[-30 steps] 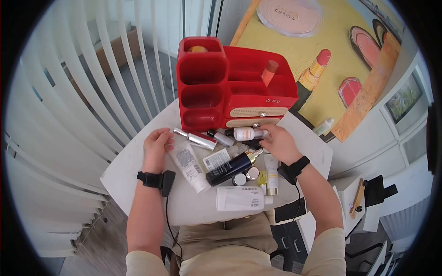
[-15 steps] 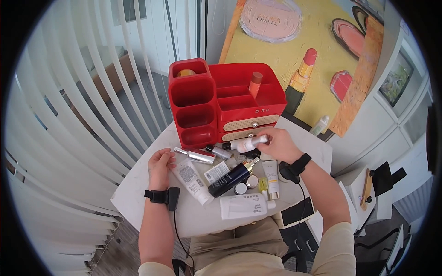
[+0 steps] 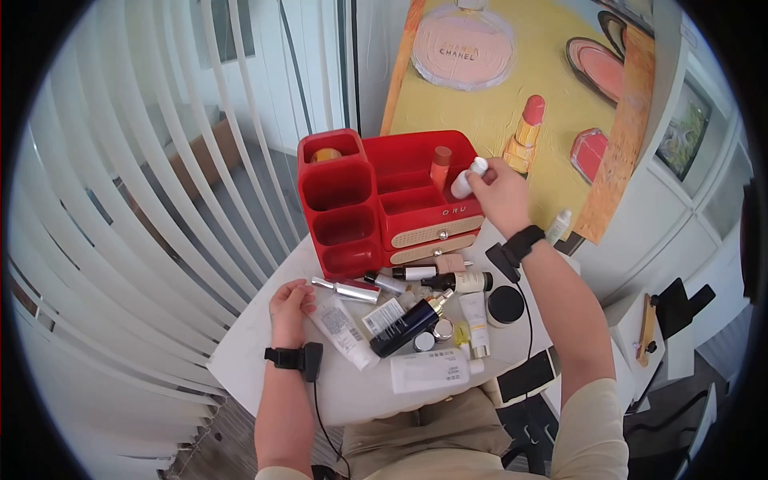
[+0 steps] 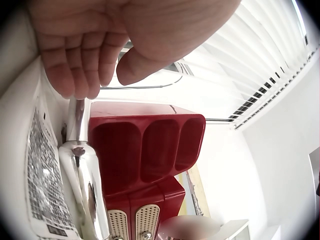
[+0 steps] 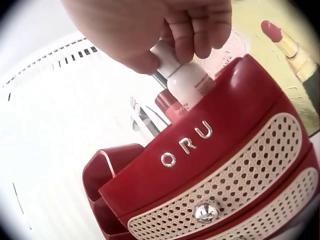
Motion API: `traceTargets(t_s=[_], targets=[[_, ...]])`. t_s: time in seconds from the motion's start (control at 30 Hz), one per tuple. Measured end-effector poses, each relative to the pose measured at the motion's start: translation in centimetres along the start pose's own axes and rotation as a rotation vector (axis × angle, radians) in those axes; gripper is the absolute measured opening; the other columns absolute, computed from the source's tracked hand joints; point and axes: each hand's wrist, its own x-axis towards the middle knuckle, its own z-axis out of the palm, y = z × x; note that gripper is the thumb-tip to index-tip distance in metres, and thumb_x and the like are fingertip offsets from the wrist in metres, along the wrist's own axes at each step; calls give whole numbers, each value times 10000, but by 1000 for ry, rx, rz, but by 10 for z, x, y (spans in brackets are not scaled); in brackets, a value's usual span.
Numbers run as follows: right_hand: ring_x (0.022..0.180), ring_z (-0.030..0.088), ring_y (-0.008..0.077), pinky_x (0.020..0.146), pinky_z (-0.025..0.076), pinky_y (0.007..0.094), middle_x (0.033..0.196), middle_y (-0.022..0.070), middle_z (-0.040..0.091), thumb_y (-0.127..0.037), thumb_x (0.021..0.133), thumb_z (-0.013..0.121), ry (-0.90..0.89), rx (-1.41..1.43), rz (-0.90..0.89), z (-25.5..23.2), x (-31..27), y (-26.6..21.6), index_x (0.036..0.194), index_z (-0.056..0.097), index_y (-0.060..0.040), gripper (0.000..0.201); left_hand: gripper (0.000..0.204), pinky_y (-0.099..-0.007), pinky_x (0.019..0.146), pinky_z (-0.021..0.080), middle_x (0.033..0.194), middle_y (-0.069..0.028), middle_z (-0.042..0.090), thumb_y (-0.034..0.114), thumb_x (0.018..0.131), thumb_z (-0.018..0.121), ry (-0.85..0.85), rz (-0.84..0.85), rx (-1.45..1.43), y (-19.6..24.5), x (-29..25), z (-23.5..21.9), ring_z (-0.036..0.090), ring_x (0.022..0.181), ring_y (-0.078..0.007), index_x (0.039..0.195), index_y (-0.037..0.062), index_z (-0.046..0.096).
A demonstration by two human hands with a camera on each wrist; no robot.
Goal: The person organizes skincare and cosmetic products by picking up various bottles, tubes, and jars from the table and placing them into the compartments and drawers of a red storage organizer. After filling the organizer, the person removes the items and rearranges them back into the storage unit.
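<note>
My right hand (image 3: 506, 198) pinches a small white bottle (image 3: 462, 186) by its cap, with the bottle's lower part inside the back right compartment of the red cosmetics organizer (image 3: 416, 220). In the right wrist view the bottle (image 5: 189, 86) leans a little behind the front wall, beside an orange-red tube with a brown cap (image 5: 170, 104). My left hand (image 3: 290, 312) rests at the table's left side, fingers loosely bent and holding nothing. Its fingertips are right at the narrow end of a silver bottle (image 4: 82, 165). A white squeeze tube (image 3: 344, 332) lies beside that hand.
Several cosmetics lie in front of the organizer, among them a dark blue pump bottle (image 3: 408, 328), a large white bottle (image 3: 428, 371) and a round dark-lidded jar (image 3: 506, 306). A yellow painting (image 3: 500, 80) stands behind the table (image 3: 248, 364). Vertical blinds (image 3: 152, 200) hang on the left.
My right hand has lifted the white bottle from the pile in front of the organizer up into its back right compartment. The left hand has stayed by the silver bottle. The head view has shifted.
</note>
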Motion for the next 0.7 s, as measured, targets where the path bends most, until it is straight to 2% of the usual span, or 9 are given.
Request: traceTargets(t_s=[0.1, 0.23, 0.33, 0.4, 0.47, 0.53, 0.6, 0.67, 0.7], targets=[[709, 671, 267, 654, 518, 360, 763, 114, 676, -321, 826, 687, -202, 17, 0, 10, 3, -9, 959, 665, -35, 317, 195, -254, 639, 499, 897, -60, 666, 120, 933, 567, 0, 2, 7, 2, -1, 2, 601, 749, -121, 1085, 6, 612], [734, 674, 258, 675, 519, 352, 794, 128, 681, -324, 831, 676, -299, 160, 12, 17, 11, -10, 989, 671, -27, 336, 199, -257, 650, 500, 912, -60, 667, 124, 935, 565, -3, -11, 13, 1, 0, 1, 600, 756, -120, 1093, 12, 613], [737, 675, 255, 682, 522, 349, 799, 129, 684, -330, 836, 672, -344, 137, 24, 12, 9, -8, 1033, 676, -29, 360, 207, -261, 659, 504, 926, -59, 669, 127, 931, 571, -6, -15, 21, 3, -2, 1, 599, 775, -119, 1099, 16, 616], [729, 675, 258, 678, 524, 347, 794, 129, 686, -334, 849, 665, -340, 140, 44, 3, 2, -9, 1069, 674, -28, 377, 207, -262, 660, 503, 928, -57, 669, 129, 931, 571, -11, -15, 25, 3, -3, 1, 598, 777, -117, 1101, 20, 617], [726, 677, 263, 674, 527, 348, 791, 129, 688, -334, 861, 660, -132, 154, -10, -4, -7, 2, 1073, 671, -23, 376, 210, -266, 666, 501, 935, -55, 668, 136, 935, 571, -7, -19, 12, 4, -4, 2, 598, 779, -115, 1108, 26, 617], [696, 667, 228, 668, 524, 329, 772, 119, 682, -322, 874, 659, -98, 193, 6, -15, -16, 24, 1091, 663, -21, 371, 210, -267, 673, 499, 939, -54, 667, 137, 936, 573, -5, -24, 24, 5, -4, 2, 598, 780, -115, 1110, 28, 617], [677, 614, 135, 629, 491, 278, 752, 38, 652, -317, 901, 654, -46, 618, 183, -25, -27, 54, 1059, 663, -12, 344, 210, -268, 680, 498, 943, -53, 667, 139, 936, 575, 7, -25, 28, 5, -5, 3, 598, 781, -114, 1112, 31, 617], [685, 596, 108, 593, 450, 248, 758, 8, 627, -325, 920, 631, -54, 581, 359, -36, -41, 90, 985, 673, -31, 305, 211, -271, 691, 497, 949, -54, 666, 139, 938, 575, 6, -21, 30, 6, -5, 4, 602, 789, -116, 1115, 32, 615], [685, 596, 108, 593, 450, 248, 758, 8, 627, -325, 920, 631, -62, 591, 367, -40, -50, 106, 985, 673, -31, 305, 211, -271, 691, 497, 949, -54, 666, 139, 938, 575, 17, -21, 40, 5, -5, 2, 602, 789, -116, 1115, 32, 615]])
